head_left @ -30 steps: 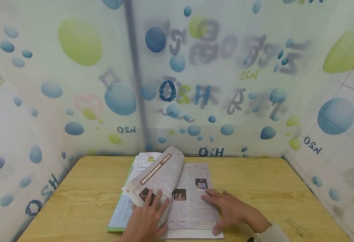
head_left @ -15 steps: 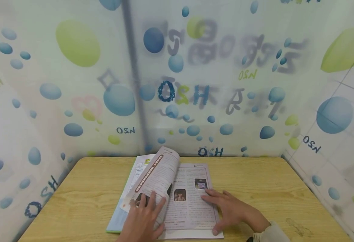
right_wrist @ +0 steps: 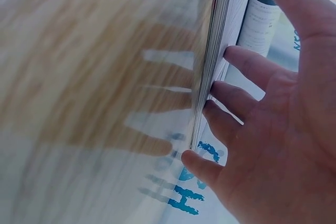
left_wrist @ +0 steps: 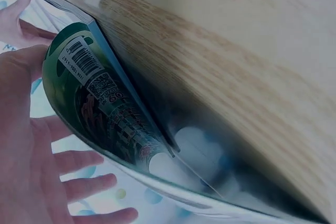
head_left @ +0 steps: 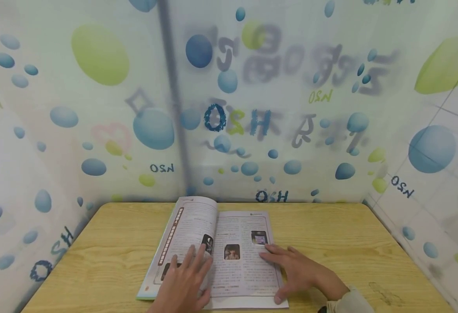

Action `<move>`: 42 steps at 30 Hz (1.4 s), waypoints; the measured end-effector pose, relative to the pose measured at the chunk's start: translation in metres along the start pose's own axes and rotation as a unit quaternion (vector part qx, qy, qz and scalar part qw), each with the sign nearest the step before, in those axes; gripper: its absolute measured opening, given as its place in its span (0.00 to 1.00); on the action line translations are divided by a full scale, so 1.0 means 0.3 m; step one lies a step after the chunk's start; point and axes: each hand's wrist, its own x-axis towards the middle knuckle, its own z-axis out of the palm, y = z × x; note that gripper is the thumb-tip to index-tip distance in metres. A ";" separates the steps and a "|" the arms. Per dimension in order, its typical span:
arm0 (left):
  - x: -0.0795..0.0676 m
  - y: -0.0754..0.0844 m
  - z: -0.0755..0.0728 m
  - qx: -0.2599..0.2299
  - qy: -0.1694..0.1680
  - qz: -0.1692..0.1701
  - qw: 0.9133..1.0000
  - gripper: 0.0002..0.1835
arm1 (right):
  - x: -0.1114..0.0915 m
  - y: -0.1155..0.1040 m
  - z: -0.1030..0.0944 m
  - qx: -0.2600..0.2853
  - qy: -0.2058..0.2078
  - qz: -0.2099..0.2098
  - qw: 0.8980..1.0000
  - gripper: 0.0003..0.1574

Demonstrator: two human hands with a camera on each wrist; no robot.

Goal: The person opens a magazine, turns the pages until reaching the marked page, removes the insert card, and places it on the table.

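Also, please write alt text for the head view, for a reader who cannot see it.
An open magazine lies on a wooden table, a person's left hand over its left page and right hand at the outer edge of the right page. Behind stands a pale backdrop with blue and green ovals.

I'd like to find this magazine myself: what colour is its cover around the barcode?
Dark green; the cover shows best in the left wrist view.

1. You have one magazine [head_left: 220, 234].
2. At it you have one left hand [head_left: 184, 278] and one right hand [head_left: 303, 271].
3. You see two photos [head_left: 208, 244] on the magazine's left page [head_left: 194, 221], two on its right page [head_left: 248, 274].
4. You have one table [head_left: 330, 228] under the magazine.
5. You see one sleeve [head_left: 352, 301] right of the magazine.
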 end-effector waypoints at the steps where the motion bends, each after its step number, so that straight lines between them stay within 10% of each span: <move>1: 0.001 -0.001 0.000 -0.007 -0.005 0.002 1.000 0.34 | 0.000 -0.001 0.000 0.000 -0.001 0.001 1.000 0.68; 33: 0.021 -0.020 0.009 -0.149 -0.079 -0.005 0.986 0.29 | 0.004 -0.016 -0.011 -0.010 -0.001 0.006 1.000 0.68; 42: 0.044 0.002 0.013 -0.141 -0.025 0.025 0.989 0.31 | 0.007 -0.025 -0.019 -0.031 0.007 -0.019 0.999 0.68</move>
